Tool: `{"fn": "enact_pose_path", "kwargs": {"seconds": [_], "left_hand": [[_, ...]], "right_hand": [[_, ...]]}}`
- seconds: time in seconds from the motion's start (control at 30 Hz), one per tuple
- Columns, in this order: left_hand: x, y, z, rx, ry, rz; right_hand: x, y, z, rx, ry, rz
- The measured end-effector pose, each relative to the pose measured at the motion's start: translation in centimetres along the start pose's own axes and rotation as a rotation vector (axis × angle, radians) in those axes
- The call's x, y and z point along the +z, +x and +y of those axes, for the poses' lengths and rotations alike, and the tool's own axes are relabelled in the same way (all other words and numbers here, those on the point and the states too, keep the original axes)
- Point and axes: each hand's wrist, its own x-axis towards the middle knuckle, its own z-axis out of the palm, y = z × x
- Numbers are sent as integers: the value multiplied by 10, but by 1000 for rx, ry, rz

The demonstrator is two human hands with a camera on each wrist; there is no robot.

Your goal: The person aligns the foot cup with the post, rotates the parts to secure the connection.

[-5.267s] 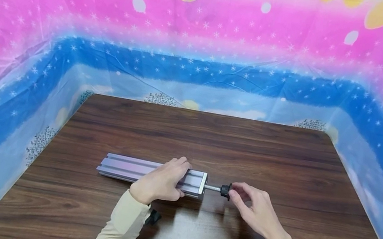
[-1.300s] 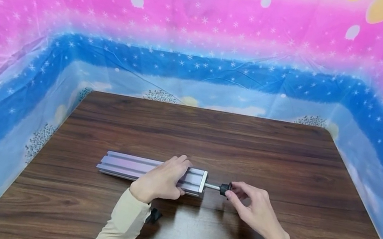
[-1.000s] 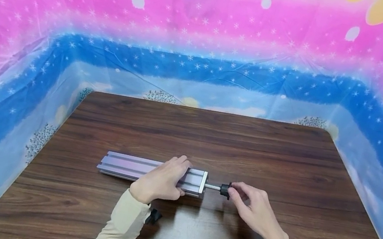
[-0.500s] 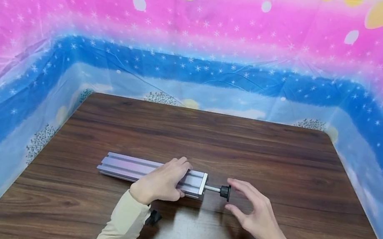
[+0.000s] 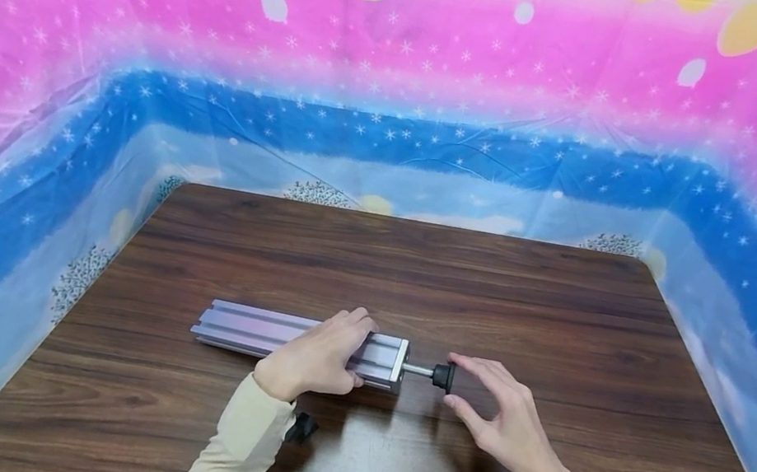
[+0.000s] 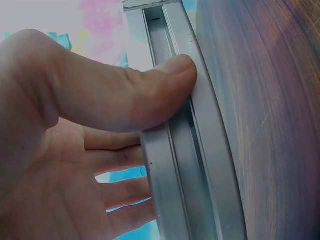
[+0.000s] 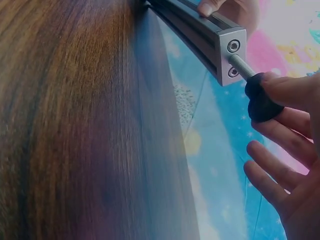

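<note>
One aluminium profile [image 5: 250, 327], lower centre of frame, gripped by left hand [image 5: 316, 355]; right hand [image 5: 514, 423] pinches black foot [image 5: 442, 377] on threaded rod [image 5: 419, 370]. Apparent step: turning foot; next move likely needs steady profile.

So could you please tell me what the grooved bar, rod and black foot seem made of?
Grooved bar: probably aluminium, satin silver-grey with soft sheen. Rod: likely steel, bright grey with thread ridges. Black foot: perhaps rubber or plastic, matte, showing little shine.
</note>
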Motion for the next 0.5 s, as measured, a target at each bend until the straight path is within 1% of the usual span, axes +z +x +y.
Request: {"fn": "enact_pose_path", "kwargs": {"seconds": [0.1, 0.33, 0.43, 0.5], "left_hand": [[0, -1, 0, 4, 4, 2], [-1, -1, 0, -5, -5, -8], [0, -1, 0, -4, -2, -10], [0, 0, 0, -2, 1, -9]], "right_hand": [[1, 0, 0, 11, -12, -4], [5, 0, 3, 26, -50, 23], [5, 2, 2, 71, -37, 17], [5, 3, 0, 118, -19, 4]]}}
